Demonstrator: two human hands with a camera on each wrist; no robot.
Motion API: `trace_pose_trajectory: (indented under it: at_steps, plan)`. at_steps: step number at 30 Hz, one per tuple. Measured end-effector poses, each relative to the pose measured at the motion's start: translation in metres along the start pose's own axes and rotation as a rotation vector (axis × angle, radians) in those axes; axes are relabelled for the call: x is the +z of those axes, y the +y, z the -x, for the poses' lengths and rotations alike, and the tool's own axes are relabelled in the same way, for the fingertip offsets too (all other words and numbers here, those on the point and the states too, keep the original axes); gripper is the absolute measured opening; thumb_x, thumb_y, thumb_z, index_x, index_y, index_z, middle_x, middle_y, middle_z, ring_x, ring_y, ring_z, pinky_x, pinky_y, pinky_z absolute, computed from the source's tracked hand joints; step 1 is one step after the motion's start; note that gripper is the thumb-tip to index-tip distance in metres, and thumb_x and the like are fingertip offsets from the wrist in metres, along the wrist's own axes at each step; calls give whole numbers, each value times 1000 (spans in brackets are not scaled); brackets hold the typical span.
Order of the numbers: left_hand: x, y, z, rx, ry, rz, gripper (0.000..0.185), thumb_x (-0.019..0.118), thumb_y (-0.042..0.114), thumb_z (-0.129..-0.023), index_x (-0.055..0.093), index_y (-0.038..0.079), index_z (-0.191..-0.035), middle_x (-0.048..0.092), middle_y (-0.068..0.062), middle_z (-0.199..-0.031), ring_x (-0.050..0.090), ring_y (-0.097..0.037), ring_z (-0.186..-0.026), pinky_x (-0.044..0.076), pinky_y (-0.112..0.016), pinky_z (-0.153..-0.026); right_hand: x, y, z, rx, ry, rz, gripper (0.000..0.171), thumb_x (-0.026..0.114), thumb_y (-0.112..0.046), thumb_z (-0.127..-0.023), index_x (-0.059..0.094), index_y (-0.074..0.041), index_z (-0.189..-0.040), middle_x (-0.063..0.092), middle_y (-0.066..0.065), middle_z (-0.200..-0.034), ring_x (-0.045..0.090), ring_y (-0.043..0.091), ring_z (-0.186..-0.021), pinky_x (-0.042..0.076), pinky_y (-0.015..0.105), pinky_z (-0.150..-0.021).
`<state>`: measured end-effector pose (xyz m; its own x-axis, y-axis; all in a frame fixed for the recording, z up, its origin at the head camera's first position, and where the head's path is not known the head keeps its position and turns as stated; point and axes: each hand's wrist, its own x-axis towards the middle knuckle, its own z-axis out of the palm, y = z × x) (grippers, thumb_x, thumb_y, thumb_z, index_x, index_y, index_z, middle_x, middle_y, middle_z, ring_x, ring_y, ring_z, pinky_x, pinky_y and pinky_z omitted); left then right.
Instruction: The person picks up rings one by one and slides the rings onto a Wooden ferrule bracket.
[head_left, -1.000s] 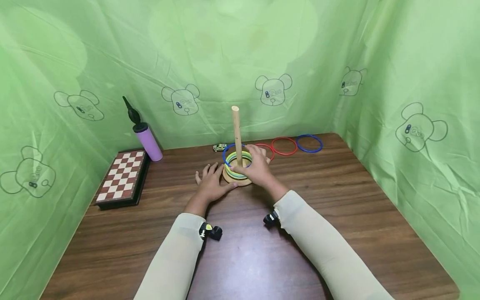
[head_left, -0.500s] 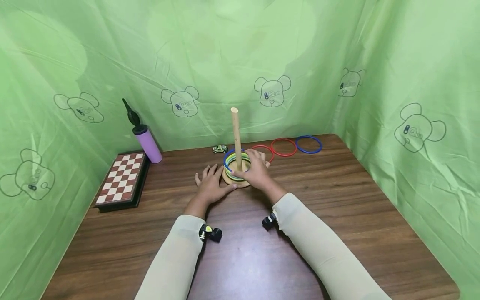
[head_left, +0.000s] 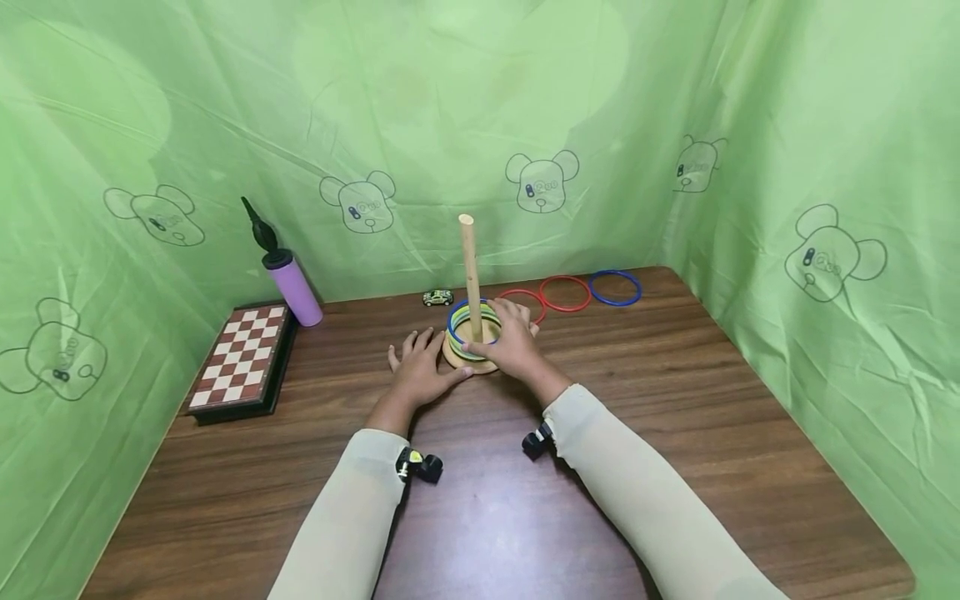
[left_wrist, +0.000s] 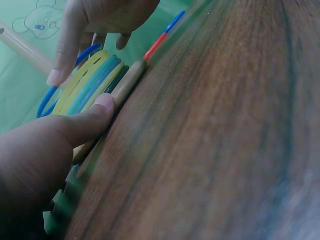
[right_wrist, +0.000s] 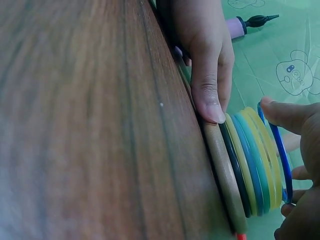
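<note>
So right fingers (head_left: 513, 312) pinch blue ring (right_wrist: 284, 156); left fingers (right_wrist: 206, 90) touch base (right_wrist: 225, 170).

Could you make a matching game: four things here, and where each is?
1. Topmost blue plastic ring
2. Round wooden base
3. Cylindrical wooden peg
4. Purple hand pump with black nozzle

A. Beside the red-and-white checkered board
B. Held in the right hand
C. Rising upright through the ring stack
D. Touched by the left hand

Pairs: 1-B, 2-D, 3-C, 4-A
</note>
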<state>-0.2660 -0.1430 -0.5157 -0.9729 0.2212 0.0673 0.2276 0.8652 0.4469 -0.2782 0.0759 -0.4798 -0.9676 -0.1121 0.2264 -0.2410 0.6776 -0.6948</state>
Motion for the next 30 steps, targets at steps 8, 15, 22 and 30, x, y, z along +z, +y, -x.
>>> trace_pose_trajectory:
  at_steps: [8, 15, 22, 30]
  plan:
    - [-2, 0, -1, 4, 3, -2, 102, 69, 78, -91, 40, 22, -170, 32, -18, -178, 20, -47, -167, 2, -84, -126, 0, 1, -2, 8, -25, 22, 110, 96, -52, -80, 45, -7, -166, 41, 15, -172, 32, 38, -157, 29, 67, -120]
    - [0, -1, -1, 1, 0, 1, 103, 70, 78, -91, 40, 20, -170, 33, -18, -178, 20, -47, -167, 3, -84, -126, 0, 3, -2, 7, -49, 10, 112, 96, -52, -81, 43, -5, -167, 40, 15, -173, 30, 37, -158, 27, 66, -121]
    - [0, -1, -1, -2, 3, -18, 103, 67, 81, -91, 40, 21, -171, 33, -16, -179, 20, -45, -168, 3, -84, -127, 1, 5, -2, -3, -48, -15, 112, 95, -54, -81, 41, -6, -168, 39, 16, -174, 29, 38, -160, 26, 68, -122]
    - [0, -1, -1, 0, 4, -16, 103, 68, 80, -91, 40, 20, -170, 33, -17, -178, 20, -46, -167, 4, -85, -126, 1, 5, -2, 2, -52, -8, 113, 94, -55, -82, 41, -6, -168, 38, 15, -176, 29, 38, -163, 25, 70, -124]
